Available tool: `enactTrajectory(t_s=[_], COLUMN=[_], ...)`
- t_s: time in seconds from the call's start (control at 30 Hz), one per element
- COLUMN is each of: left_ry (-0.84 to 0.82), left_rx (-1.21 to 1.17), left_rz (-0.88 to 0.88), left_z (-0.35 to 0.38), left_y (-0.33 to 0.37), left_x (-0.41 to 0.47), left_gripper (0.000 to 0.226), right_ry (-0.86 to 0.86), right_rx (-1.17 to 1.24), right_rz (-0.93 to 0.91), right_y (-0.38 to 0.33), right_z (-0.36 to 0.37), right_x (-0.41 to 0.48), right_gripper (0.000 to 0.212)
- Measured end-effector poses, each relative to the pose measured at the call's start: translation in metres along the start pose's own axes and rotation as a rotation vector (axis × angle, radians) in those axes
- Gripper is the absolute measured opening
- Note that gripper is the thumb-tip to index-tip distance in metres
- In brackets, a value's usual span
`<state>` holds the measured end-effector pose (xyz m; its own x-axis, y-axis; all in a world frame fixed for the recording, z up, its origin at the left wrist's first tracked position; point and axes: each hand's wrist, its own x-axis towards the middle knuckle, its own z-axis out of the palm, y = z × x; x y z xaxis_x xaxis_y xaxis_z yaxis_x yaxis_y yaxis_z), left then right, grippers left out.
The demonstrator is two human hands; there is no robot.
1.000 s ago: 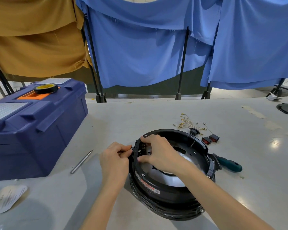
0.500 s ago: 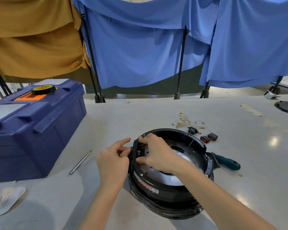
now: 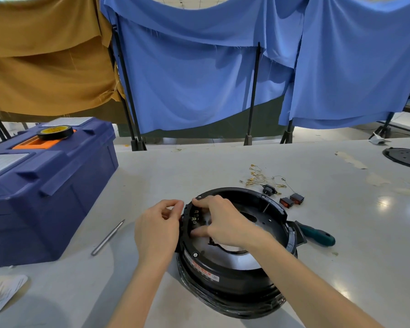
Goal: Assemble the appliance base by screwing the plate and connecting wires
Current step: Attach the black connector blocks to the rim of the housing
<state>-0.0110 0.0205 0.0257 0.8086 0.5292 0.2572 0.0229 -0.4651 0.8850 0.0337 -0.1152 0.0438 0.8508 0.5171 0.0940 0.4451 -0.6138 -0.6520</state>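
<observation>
The bench point(image 3: 199, 166) fills the lower view. Past its far edge hang blue cloths point(image 3: 199, 79) and an ochre cloth point(image 3: 45, 55). A navy toolbox point(image 3: 45, 185) stands along the left edge.

The round black base point(image 3: 234, 275) lies open side up, near the front edge and a little right of centre. The right hand point(image 3: 225, 221) reaches over into it and grips the left part of the rim, with the forefinger on top and the thumb lower on the inner wall. The left hand point(image 3: 156, 230) is outside the same part of the rim, fingers curled and fingertips at the outer wall. Whether they pinch anything cannot be told.

A black disc point(image 3: 405, 157) lies at the right edge and a paper point(image 3: 3, 292) at the front left corner. A green-handled screwdriver point(image 3: 317, 235) sits just right of the base. A tape roll point(image 3: 55, 132) rests on the toolbox lid. A metal rod point(image 3: 108, 237) lies between the toolbox and the left hand. Beyond the base lie thin wires point(image 3: 263, 177), two red switches point(image 3: 291, 200) and a black socket point(image 3: 269, 189).
</observation>
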Motion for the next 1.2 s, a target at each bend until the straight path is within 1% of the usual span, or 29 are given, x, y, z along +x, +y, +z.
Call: enactTrajectory(t_s=[0.03, 0.07, 0.1, 0.13, 0.23, 0.33, 0.4, 0.47, 0.57, 0.77, 0.97, 1.03, 1.1, 1.13, 1.2], left_ry=[-0.008, -0.024, -0.048, -0.079, -0.193, -0.223, -0.214, -0.205, -0.198, -0.204, -0.193, -0.153, -0.09, -0.057, -0.035], left_rx=[0.088, 0.143, 0.15, 0.117, 0.001, -0.055, -0.088, -0.114, -0.147, -0.22, -0.232, -0.248, -0.219, -0.184, -0.158], left_rz=[0.021, 0.047, 0.068, 0.082, 0.056, 0.016, 0.006, -0.002, -0.016, -0.054, -0.055, -0.024, 0.093, 0.173, 0.273], left_z=[0.003, 0.006, 0.009, 0.013, 0.02, 0.025, 0.026, 0.027, 0.028, 0.029, 0.029, 0.028, 0.026, 0.025, 0.023], left_y=[0.002, 0.003, 0.004, 0.005, 0.008, 0.006, 0.004, 0.001, -0.002, -0.006, -0.006, -0.003, 0.002, 0.005, 0.014], left_x=[0.0, 0.001, 0.003, 0.006, 0.01, 0.01, 0.01, 0.01, 0.011, 0.012, 0.011, 0.008, 0.004, 0.003, 0.0], left_gripper=[0.018, 0.023, 0.028, 0.029, 0.026, 0.027, 0.027, 0.026, 0.026, 0.025, 0.021, 0.017, 0.016, 0.015, 0.012], right_ry=[0.023, 0.067, 0.12, 0.176, 0.356, 0.52, 0.52, 0.465, 0.41, 0.425, 0.45, 0.539, 0.639, 0.655, 0.602], right_rx=[0.015, 0.037, 0.058, 0.068, 0.058, 0.055, 0.021, -0.067, -0.199, -0.303, -0.349, -0.254, -0.078, 0.008, 0.155], right_rz=[-0.008, -0.017, -0.013, 0.0, 0.068, 0.222, 0.345, 0.455, 0.546, 0.499, 0.373, 0.293, 0.183, 0.135, 0.051], right_y=[0.0, 0.001, 0.003, 0.007, 0.032, 0.072, 0.102, 0.128, 0.154, 0.168, 0.158, 0.142, 0.117, 0.102, 0.068], right_z=[-0.005, -0.01, -0.017, -0.024, -0.053, -0.081, -0.092, -0.094, -0.087, -0.073, -0.079, -0.085, -0.089, -0.09, -0.084], right_x=[-0.001, -0.001, -0.001, 0.0, 0.002, 0.001, 0.002, 0.002, 0.003, 0.005, 0.001, 0.001, -0.001, -0.002, -0.005], right_gripper=[0.06, 0.048, 0.039, 0.033, 0.023, 0.018, 0.022, 0.028, 0.037, 0.032, 0.027, 0.026, 0.029, 0.032, 0.039])
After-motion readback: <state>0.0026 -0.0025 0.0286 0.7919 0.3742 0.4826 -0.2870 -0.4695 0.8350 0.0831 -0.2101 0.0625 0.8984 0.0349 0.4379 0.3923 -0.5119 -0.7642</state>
